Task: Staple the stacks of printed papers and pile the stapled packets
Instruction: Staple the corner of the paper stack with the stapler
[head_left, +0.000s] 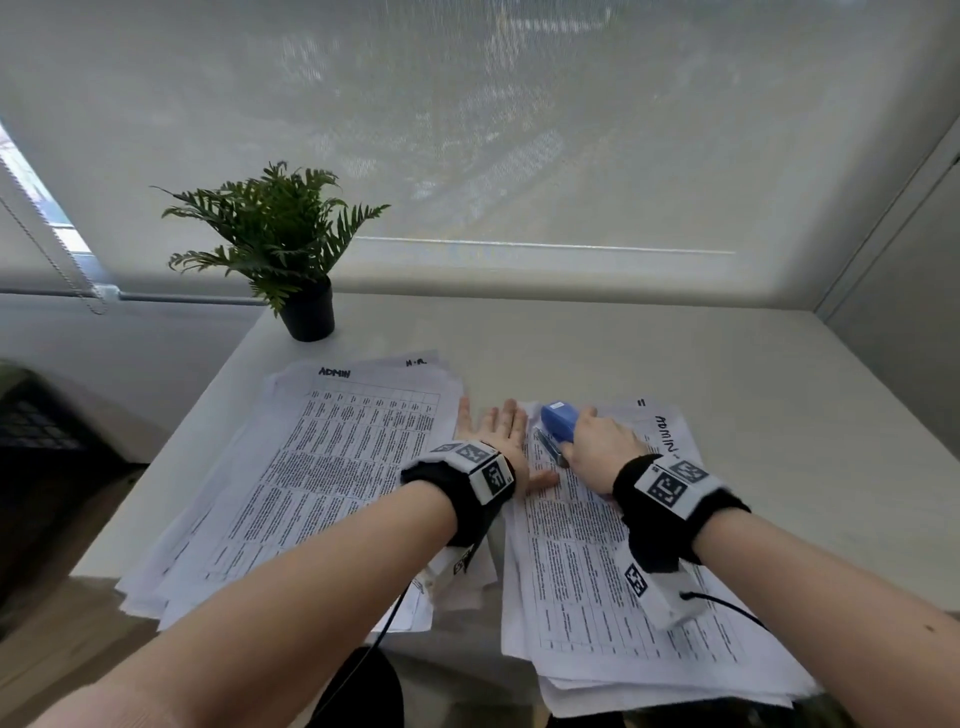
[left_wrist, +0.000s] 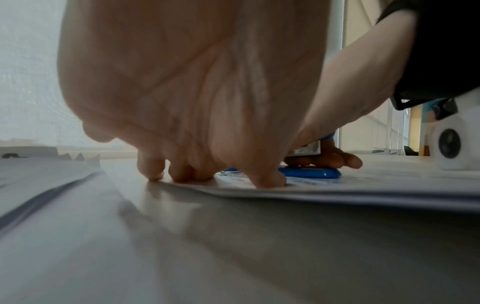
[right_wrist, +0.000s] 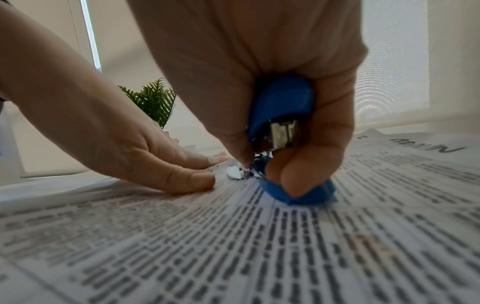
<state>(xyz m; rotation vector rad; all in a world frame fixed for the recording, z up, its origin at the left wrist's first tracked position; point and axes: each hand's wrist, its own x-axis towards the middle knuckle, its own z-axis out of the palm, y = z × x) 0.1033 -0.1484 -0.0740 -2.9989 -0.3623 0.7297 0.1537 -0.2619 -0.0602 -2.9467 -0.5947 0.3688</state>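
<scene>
Two hands meet at your right stack's (head_left: 597, 545) far-left corner.
Right hand (head_left: 597, 441) clamps the stapler (head_left: 560, 418), pointing far-left; left hand (head_left: 493, 431) presses flat, fingers spread.

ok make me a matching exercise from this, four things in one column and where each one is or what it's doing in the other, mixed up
Things:
1. blue plastic stapler
2. left hand
3. green fern in a black pot
4. left-side pile of printed papers

Places or states:
A. stands at the far left corner of the white desk
B. gripped by the right hand on the right-side pile of printed papers
C. lies with nothing resting on it, "ADMIN" handwritten at its far edge
D. fingers straight, pressing down the edge of the right-side pile

Pairs: 1-B, 2-D, 3-A, 4-C
</scene>
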